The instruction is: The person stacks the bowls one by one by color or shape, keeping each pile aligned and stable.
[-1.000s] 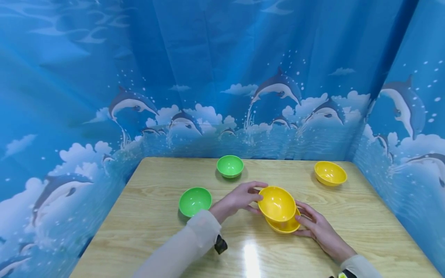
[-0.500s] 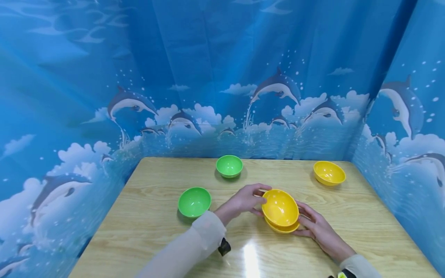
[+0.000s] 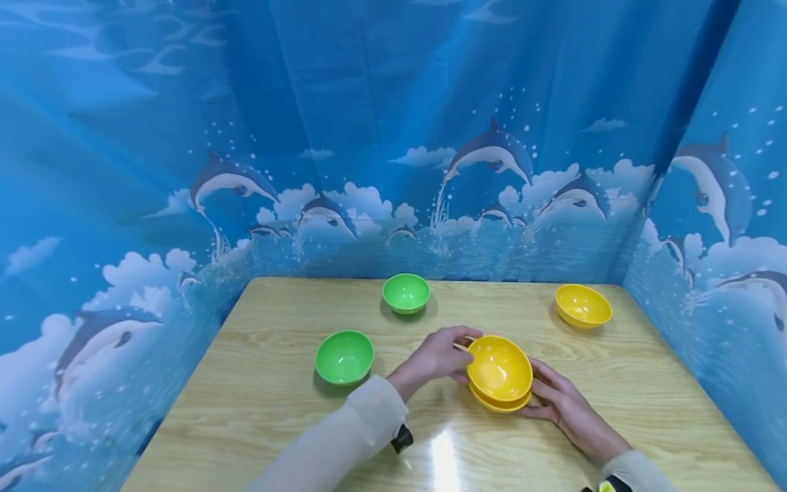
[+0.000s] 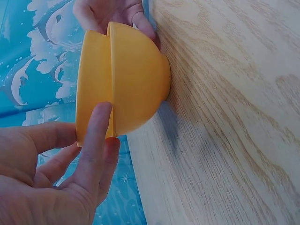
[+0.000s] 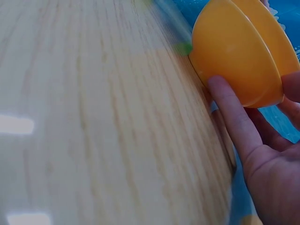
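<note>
Two yellow bowls are nested at the front middle of the table. My left hand (image 3: 441, 354) pinches the rim of the upper yellow bowl (image 3: 499, 369) from the left. The lower yellow bowl (image 3: 499, 406) is gripped on its right side by my right hand (image 3: 568, 408). In the left wrist view the upper bowl (image 4: 93, 79) sits partly inside the lower bowl (image 4: 140, 75), its wall still standing out above the lower rim. One finger (image 5: 229, 105) of my right hand lies along the lower bowl's outer wall in the right wrist view.
A green bowl (image 3: 345, 358) stands left of my left hand, and another green bowl (image 3: 406, 294) stands near the table's back edge. A third yellow bowl (image 3: 583, 306) is at the back right. Dolphin-printed blue curtains (image 3: 381, 137) surround the wooden table (image 3: 258, 410).
My left hand has moved right and slightly down with the upper yellow bowl, which now sits in the lower one. The right hand has stayed almost in place.
</note>
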